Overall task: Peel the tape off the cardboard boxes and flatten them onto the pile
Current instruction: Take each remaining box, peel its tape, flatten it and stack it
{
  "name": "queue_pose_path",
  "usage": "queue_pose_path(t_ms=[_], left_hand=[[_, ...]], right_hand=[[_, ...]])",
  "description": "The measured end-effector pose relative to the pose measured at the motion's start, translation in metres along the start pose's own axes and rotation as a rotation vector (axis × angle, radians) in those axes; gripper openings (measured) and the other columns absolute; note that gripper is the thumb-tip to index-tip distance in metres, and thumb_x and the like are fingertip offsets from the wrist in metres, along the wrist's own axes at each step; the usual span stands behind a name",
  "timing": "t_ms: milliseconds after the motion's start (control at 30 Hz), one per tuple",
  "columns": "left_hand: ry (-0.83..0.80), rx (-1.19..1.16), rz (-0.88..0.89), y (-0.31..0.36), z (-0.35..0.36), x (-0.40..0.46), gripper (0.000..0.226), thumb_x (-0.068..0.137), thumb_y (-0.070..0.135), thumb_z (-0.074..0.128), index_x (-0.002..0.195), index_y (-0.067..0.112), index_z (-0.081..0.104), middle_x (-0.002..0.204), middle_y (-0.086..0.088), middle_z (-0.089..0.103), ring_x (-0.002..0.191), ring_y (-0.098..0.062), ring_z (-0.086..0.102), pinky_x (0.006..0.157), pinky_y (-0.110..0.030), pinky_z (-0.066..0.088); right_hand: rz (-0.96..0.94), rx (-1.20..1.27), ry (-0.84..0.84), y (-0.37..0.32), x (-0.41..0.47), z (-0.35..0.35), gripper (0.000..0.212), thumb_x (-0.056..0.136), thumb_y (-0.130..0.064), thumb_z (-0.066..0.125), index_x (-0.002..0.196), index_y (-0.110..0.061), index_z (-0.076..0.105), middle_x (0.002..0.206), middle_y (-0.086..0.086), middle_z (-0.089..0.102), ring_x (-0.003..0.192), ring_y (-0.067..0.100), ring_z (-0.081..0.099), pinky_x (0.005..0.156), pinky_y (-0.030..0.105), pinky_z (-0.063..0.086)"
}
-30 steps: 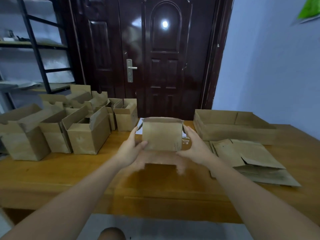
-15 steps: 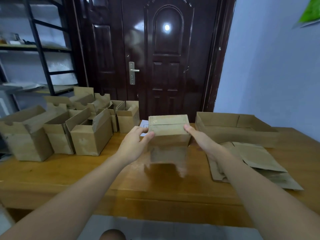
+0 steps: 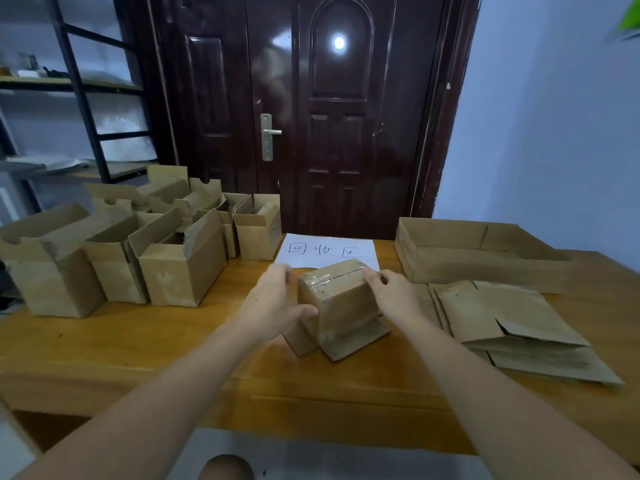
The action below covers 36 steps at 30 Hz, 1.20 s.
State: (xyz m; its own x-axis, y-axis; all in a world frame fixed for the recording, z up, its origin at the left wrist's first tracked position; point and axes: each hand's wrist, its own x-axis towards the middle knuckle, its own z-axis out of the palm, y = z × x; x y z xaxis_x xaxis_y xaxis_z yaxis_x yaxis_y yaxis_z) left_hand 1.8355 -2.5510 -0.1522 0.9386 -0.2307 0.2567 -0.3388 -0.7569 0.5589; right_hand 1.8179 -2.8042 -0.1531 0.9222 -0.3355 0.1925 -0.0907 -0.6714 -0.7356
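Head view: box now sits flipped on counter, taped seam up, both hands' fingers clamped on it, ready for peeling.

I see a small brown cardboard box upside-down on the table, clear tape across its top seam, flaps splayed beneath, left of the flattened pile.

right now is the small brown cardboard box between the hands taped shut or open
Taped shut: the small brown cardboard box has clear shiny tape over its closed top seam.
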Motion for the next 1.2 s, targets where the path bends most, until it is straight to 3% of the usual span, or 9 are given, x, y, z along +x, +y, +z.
queue_pose_path(t_ms=[67,167,300,433,600,700,800,900,1200], left_hand=[[0.001,0.025,0.095,0.002,0.001,0.001,0.098,0.068,0.066,0.084,0.147,0.034,0.035,0.150,0.013,0.036,0.137,-0.012,0.040,0.110,-0.041,0.046],[-0.089,0.172,0.331,0.011,0.000,-0.004,0.095,0.076,0.074,0.071,0.154,0.033,0.035,0.167,0.013,0.021,0.155,-0.010,0.014,0.126,-0.045,0.024],[0.002,0.328,0.342,0.021,0.012,-0.009,0.089,0.077,0.086,0.057,0.146,0.030,0.045,0.157,0.011,0.042,0.144,-0.012,0.037,0.118,-0.034,0.032],[0.168,0.413,0.383,0.027,0.025,-0.007,0.086,0.074,0.092,0.051,0.132,0.028,0.051,0.139,0.012,0.054,0.129,-0.012,0.048,0.109,-0.032,0.036],[0.074,0.444,0.405,0.027,0.024,-0.012,0.092,0.075,0.078,0.067,0.144,0.022,0.043,0.154,0.004,0.044,0.143,-0.017,0.037,0.118,-0.038,0.032],[0.026,0.418,0.415,0.026,0.019,-0.013,0.093,0.082,0.069,0.069,0.155,0.021,0.036,0.163,0.003,0.033,0.150,-0.016,0.028,0.122,-0.037,0.026],[0.042,0.456,0.467,0.021,0.015,-0.017,0.090,0.087,0.064,0.068,0.159,0.023,0.031,0.165,0.005,0.030,0.151,-0.016,0.028,0.124,-0.034,0.019],[0.077,0.425,0.520,0.016,0.019,-0.028,0.079,0.090,0.053,0.070,0.155,0.024,0.037,0.161,0.004,0.039,0.148,-0.016,0.034,0.124,-0.034,0.021],[0.159,0.299,0.439,0.017,0.038,-0.034,0.067,0.092,0.053,0.065,0.149,0.022,0.048,0.157,0.002,0.046,0.150,-0.015,0.034,0.123,-0.034,0.027]], right_hand=[[0.037,0.092,-0.098,0.000,0.004,0.008,0.072,0.093,-0.071,0.047,0.145,-0.020,0.051,0.140,0.005,0.057,0.124,0.025,0.054,0.101,0.046,0.052],[0.027,0.230,-0.165,-0.005,0.008,0.018,0.078,0.093,-0.069,0.052,0.156,-0.028,0.033,0.154,0.002,0.047,0.137,0.026,0.047,0.110,0.049,0.046],[-0.320,0.069,-0.039,-0.014,0.005,0.014,0.033,0.104,-0.037,0.053,0.133,-0.022,0.058,0.134,-0.003,0.059,0.127,0.017,0.053,0.106,0.036,0.043],[-0.685,-0.149,-0.132,-0.016,-0.014,-0.015,0.027,0.103,-0.030,0.051,0.125,-0.027,0.066,0.121,-0.012,0.063,0.115,0.008,0.051,0.101,0.033,0.044],[-0.719,-0.343,-0.239,-0.013,-0.044,-0.023,0.053,0.089,-0.043,0.069,0.139,-0.028,0.059,0.144,-0.008,0.054,0.136,0.010,0.042,0.113,0.033,0.038],[-0.713,-0.443,-0.193,-0.010,-0.052,-0.018,0.066,0.087,-0.048,0.075,0.144,-0.027,0.050,0.154,-0.007,0.044,0.143,0.011,0.036,0.116,0.034,0.038],[-0.714,-0.458,-0.134,-0.007,-0.057,-0.014,0.066,0.086,-0.041,0.078,0.143,-0.024,0.049,0.155,-0.006,0.043,0.143,0.012,0.037,0.113,0.036,0.043],[-0.704,-0.451,-0.116,-0.006,-0.060,-0.012,0.064,0.087,-0.036,0.077,0.143,-0.020,0.049,0.155,-0.005,0.044,0.144,0.013,0.037,0.113,0.029,0.036],[-0.713,-0.413,-0.053,-0.003,-0.061,-0.002,0.051,0.092,-0.036,0.072,0.136,-0.016,0.056,0.151,0.000,0.050,0.143,0.018,0.042,0.110,0.034,0.043]])
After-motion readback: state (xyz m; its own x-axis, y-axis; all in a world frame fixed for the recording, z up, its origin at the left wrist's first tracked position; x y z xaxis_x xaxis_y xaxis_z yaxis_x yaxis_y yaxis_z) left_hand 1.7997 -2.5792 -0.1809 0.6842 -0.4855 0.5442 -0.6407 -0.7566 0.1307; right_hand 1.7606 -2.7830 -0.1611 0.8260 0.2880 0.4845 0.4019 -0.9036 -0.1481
